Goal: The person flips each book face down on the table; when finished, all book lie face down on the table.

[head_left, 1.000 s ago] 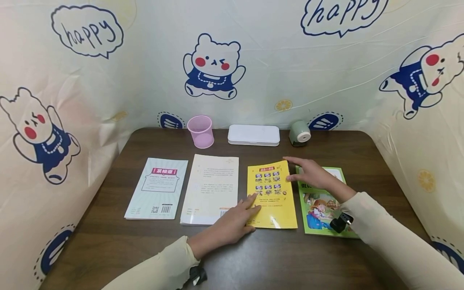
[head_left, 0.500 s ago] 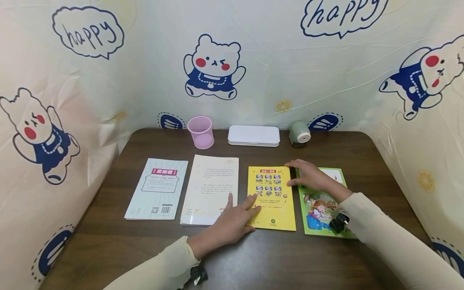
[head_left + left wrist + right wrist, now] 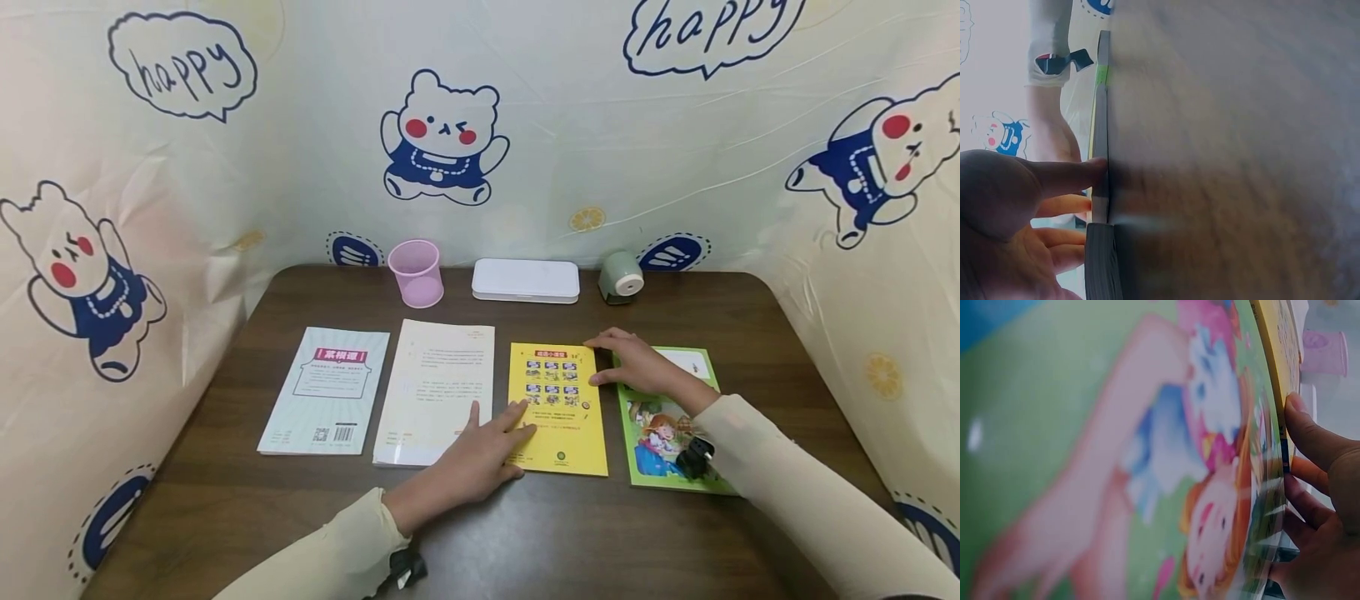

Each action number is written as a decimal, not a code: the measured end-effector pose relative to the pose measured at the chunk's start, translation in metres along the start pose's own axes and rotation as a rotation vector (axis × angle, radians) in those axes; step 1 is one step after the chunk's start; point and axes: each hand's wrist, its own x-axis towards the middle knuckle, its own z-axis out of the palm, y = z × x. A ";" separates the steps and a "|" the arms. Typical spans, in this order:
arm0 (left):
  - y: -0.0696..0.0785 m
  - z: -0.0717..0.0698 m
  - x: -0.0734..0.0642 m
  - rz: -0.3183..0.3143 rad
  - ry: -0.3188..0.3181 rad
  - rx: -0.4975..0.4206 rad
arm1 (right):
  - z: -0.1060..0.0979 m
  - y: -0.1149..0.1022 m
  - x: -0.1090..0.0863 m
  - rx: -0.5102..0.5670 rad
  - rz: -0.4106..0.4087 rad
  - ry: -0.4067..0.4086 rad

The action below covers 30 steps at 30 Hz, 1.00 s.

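Note:
A yellow book [image 3: 566,437] lies flat between a thick white book [image 3: 442,362] and a green picture book [image 3: 656,450]. My left hand [image 3: 483,454] rests with spread fingers over the yellow book's left side and the white book's lower right corner. Its thumb [image 3: 1069,177] presses the yellow book's near edge in the left wrist view. At the yellow book's upper right corner, my right hand [image 3: 637,364] touches the edge, reaching across the green book. The right wrist view shows that thumb [image 3: 1310,428] against the yellow spine, fingers extended beyond it.
A light blue book [image 3: 322,417] lies farthest left in the row. Along the back of the brown table [image 3: 525,542] stand a pink cup [image 3: 416,279], a white flat case [image 3: 525,279] and a small green pencil sharpener [image 3: 619,275]. Patterned cloth [image 3: 300,167] surrounds the table.
The yellow book's top end has come down toward me, and the book has straightened and shifted slightly left. My right hand moved with it; the left hand's index finger has spread over the white book.

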 end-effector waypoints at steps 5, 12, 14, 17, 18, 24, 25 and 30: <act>-0.002 0.000 0.000 -0.012 0.000 -0.029 | 0.001 -0.001 0.000 0.001 -0.006 0.013; -0.001 -0.001 -0.001 -0.021 0.007 -0.037 | 0.002 0.000 0.002 -0.001 -0.005 0.018; -0.001 -0.001 -0.001 -0.021 0.006 -0.038 | 0.003 0.000 0.002 -0.002 -0.003 0.016; -0.001 -0.001 -0.001 -0.023 0.003 -0.036 | 0.004 0.002 0.002 -0.003 -0.005 0.010; -0.001 -0.001 -0.001 -0.024 0.002 -0.037 | 0.004 0.002 0.003 -0.002 -0.003 0.009; 0.000 -0.001 0.000 -0.032 -0.005 -0.038 | 0.005 0.004 0.002 0.000 -0.009 0.011; 0.001 -0.002 0.000 -0.033 -0.006 -0.038 | 0.004 0.004 0.002 -0.002 -0.011 0.011; 0.001 -0.002 0.000 -0.033 -0.008 -0.034 | 0.003 0.003 0.001 -0.003 -0.008 0.014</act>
